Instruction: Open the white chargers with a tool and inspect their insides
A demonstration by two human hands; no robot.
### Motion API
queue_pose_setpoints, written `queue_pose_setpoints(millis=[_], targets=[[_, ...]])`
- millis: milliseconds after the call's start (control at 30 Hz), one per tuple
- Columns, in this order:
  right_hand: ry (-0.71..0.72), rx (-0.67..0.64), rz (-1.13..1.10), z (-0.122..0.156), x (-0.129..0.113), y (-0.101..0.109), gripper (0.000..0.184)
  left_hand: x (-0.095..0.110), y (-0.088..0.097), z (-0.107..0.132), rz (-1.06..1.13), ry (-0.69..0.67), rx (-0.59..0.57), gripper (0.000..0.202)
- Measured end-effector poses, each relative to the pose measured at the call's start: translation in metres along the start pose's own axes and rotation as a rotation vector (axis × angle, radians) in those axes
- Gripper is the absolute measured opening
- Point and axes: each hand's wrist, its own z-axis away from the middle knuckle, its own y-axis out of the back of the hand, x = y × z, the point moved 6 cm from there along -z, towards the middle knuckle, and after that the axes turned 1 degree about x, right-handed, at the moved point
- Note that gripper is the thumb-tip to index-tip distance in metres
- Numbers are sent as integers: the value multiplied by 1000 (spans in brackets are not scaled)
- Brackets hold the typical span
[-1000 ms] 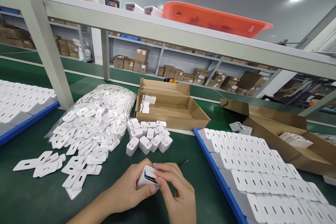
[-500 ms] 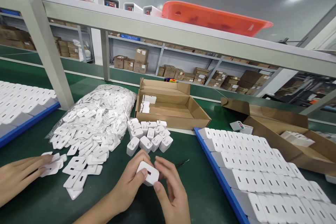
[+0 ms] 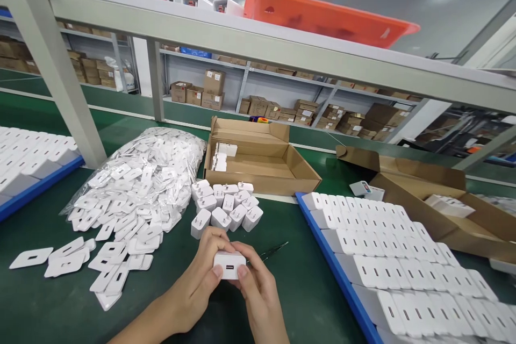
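Low in the middle of the view, both my hands hold one white charger block point(image 3: 229, 265), its USB port facing me. My left hand point(image 3: 199, 279) wraps it from the left, thumb on the front face. From the right, my right hand point(image 3: 258, 290) pinches it with thumb and fingers. Just beyond them a small cluster of white chargers point(image 3: 226, 207) stands on the green bench. Thin dark tweezers point(image 3: 274, 250) lie to the right of my hands.
A clear bag of flat white cover plates point(image 3: 141, 177) lies at left, with loose plates point(image 3: 80, 260) spilled in front. An open cardboard box point(image 3: 262, 164) sits behind the cluster. Blue-edged trays of chargers stand at right point(image 3: 338, 274) and far left point(image 3: 36, 185). Another carton point(image 3: 443, 199) is at right.
The charger has been turned in my hands so its port faces me. Another person's hand, which reached to the loose plates at far left half a second ago, is gone.
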Motion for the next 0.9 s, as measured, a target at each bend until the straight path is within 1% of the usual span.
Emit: queue_pose_setpoints(millis=[67,133,267,333,400,467,500,600,633,700,733,800,833,900], targets=[[76,28,81,-1,-2,8,32,-4,-3,-1,37,64,-4,36],[127,61,139,0,-3,13,29,-12,-4,-4,115,153,29,37],[178,116,227,0,-6,15,28,-31,-2,-9,400,321,96,51],[193,103,293,-2,-9,14,30,-37,2,-11,480,380,117,57],[190,32,394,-7,-12,16,31,-41,5,-11,489,433,130,54],[189,-47,591,-14,-11,27,32,-41,9,-11,469,452,157,48],[197,-59,742,-18,-10,36,33,-41,10,-12,463,451,175,48],[231,-4,1281,-27,0,72,38,-40,13,-12,472,438,215,49],[244,1,1417,-29,5,80,39,-40,14,-12,475,432,219,48],[276,-41,1566,-28,13,86,38,-40,15,-12,468,419,222,45],[293,-71,1579,-26,15,84,35,-40,16,-12,461,412,223,44],[301,-97,1481,-21,12,78,29,-40,18,-12,440,397,227,43],[297,-79,1387,-18,7,75,26,-40,19,-12,428,391,231,42],[281,7,1178,-12,-10,73,21,-39,22,-14,387,384,246,39]])
